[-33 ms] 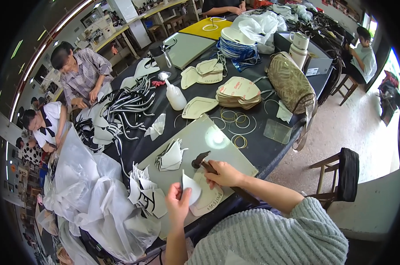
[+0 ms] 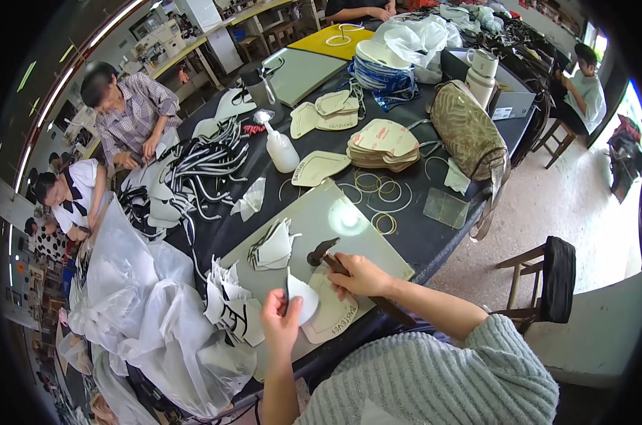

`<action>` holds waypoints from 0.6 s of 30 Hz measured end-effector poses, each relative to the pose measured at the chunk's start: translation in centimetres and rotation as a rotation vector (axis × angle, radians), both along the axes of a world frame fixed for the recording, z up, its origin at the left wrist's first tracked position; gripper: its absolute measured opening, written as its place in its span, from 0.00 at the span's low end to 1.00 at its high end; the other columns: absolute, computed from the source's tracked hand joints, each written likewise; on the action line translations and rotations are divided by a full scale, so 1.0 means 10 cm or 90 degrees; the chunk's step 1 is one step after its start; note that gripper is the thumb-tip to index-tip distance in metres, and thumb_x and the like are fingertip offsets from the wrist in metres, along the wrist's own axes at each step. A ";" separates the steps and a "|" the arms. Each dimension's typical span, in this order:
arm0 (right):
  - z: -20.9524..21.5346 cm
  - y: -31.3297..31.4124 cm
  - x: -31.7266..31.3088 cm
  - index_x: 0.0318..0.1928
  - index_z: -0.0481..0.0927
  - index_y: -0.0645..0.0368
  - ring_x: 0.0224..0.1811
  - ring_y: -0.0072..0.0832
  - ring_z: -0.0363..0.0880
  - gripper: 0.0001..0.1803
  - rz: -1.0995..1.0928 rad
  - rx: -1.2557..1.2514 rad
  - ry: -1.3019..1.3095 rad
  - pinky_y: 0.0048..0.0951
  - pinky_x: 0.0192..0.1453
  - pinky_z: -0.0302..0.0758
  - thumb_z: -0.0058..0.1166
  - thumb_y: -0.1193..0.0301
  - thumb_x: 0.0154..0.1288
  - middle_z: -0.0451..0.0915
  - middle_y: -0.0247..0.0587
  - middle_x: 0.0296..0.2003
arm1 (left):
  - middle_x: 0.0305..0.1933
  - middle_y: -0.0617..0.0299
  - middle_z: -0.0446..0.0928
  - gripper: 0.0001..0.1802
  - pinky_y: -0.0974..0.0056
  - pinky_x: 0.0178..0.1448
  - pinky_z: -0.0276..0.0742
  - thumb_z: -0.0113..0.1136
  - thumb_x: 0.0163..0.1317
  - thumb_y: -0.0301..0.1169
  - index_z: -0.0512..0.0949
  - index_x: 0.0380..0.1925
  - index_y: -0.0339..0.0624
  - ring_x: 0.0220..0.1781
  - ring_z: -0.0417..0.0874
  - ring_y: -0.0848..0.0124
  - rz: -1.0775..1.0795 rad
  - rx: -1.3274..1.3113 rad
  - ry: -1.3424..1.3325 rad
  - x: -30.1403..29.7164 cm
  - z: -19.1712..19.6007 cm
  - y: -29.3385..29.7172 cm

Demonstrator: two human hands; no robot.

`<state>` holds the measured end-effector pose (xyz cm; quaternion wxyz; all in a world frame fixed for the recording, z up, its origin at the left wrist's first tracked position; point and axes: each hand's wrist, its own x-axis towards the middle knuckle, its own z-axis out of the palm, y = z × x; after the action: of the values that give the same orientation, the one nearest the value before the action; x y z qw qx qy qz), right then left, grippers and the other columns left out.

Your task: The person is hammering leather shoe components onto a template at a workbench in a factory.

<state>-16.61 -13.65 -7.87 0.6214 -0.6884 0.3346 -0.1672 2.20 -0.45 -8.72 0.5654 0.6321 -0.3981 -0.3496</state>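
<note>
My left hand [image 2: 281, 319] pinches a white curved cut piece [image 2: 304, 299] with a dark edge, holding it upright above the near side of the pale work board [image 2: 377, 265]. My right hand [image 2: 363, 275] is closed round the wooden handle of a hammer [image 2: 323, 251]; its dark metal head hangs over the board. Below both hands lies a cream template [image 2: 329, 312] with handwriting, partly hidden by the white piece and my right hand. Farther up the board sits a stack of white pieces with dark edges [image 2: 273, 248]. More black-and-white pieces [image 2: 232, 304] lie left of my left hand.
Clear plastic bags [image 2: 144, 297] bulge at the left edge. Beyond the board are a white squeeze bottle [image 2: 282, 152], stacked templates [image 2: 383, 142], thin rings [image 2: 384, 205] and a patterned bag [image 2: 466, 127]. Co-workers sit at left; a stool [image 2: 547, 283] stands right.
My left hand has shifted slightly left with the white piece, which is turned a little. My right hand and the hammer have barely moved.
</note>
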 end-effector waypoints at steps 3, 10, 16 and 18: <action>0.10 -0.04 -0.01 0.37 0.70 0.67 0.23 0.26 0.85 0.10 -0.001 0.031 0.022 0.29 0.26 0.80 0.51 0.71 0.70 0.82 0.41 0.23 | 0.32 0.65 0.80 0.07 0.74 0.37 0.72 0.64 0.64 0.24 0.76 0.39 0.34 0.31 0.77 0.82 0.040 -0.004 -0.001 0.19 0.00 0.01; 0.08 -0.14 0.01 0.37 0.70 0.66 0.21 0.24 0.84 0.10 -0.043 0.074 0.065 0.23 0.21 0.76 0.50 0.71 0.72 0.81 0.40 0.25 | 0.33 0.65 0.81 0.10 0.76 0.35 0.72 0.67 0.61 0.23 0.76 0.40 0.34 0.32 0.78 0.83 -0.010 0.050 0.064 0.26 -0.04 -0.20; 0.05 -0.13 0.08 0.38 0.71 0.67 0.21 0.24 0.83 0.09 -0.033 0.079 0.082 0.23 0.22 0.76 0.51 0.71 0.71 0.81 0.40 0.24 | 0.29 0.61 0.82 0.16 0.74 0.35 0.74 0.69 0.58 0.24 0.74 0.42 0.31 0.30 0.79 0.81 -0.116 0.165 0.065 -0.06 0.14 -0.20; 0.05 -0.11 0.07 0.37 0.71 0.67 0.20 0.24 0.83 0.09 -0.039 0.063 0.075 0.23 0.22 0.77 0.51 0.71 0.71 0.81 0.40 0.24 | 0.27 0.59 0.82 0.19 0.73 0.35 0.74 0.71 0.56 0.25 0.73 0.43 0.31 0.29 0.79 0.80 -0.116 0.191 -0.076 -0.17 0.12 -0.17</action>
<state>-15.95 -14.72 -7.35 0.6283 -0.6551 0.3995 -0.1288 0.53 -2.16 -7.52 0.4061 0.6905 -0.4300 -0.4164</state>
